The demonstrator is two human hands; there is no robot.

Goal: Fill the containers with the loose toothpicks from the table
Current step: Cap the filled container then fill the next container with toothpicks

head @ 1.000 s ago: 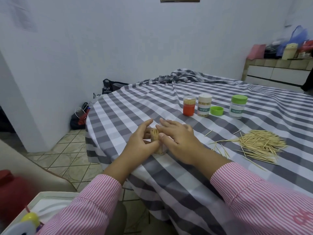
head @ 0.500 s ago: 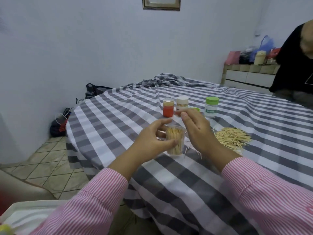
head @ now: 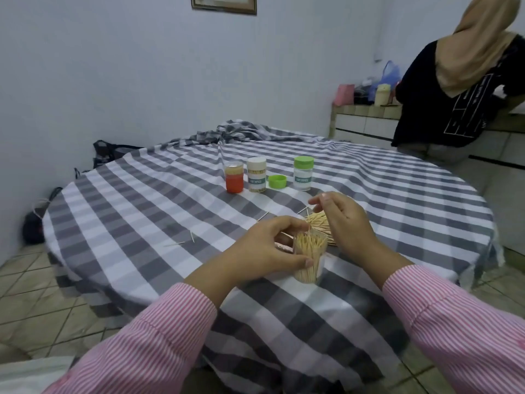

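While around the clear container [head: 309, 258], left hand [head: 262, 251] fingers [head: 287, 223] curled.

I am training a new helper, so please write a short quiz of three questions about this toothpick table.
1. True or false: the left hand grips the clear container.
2. What lies beside the white-lidded container: A) a loose green lid, B) a spoon?
3. Fill in: the right hand hovers over the pile of loose ___.

Key: 1 true; 2 A; 3 toothpicks.
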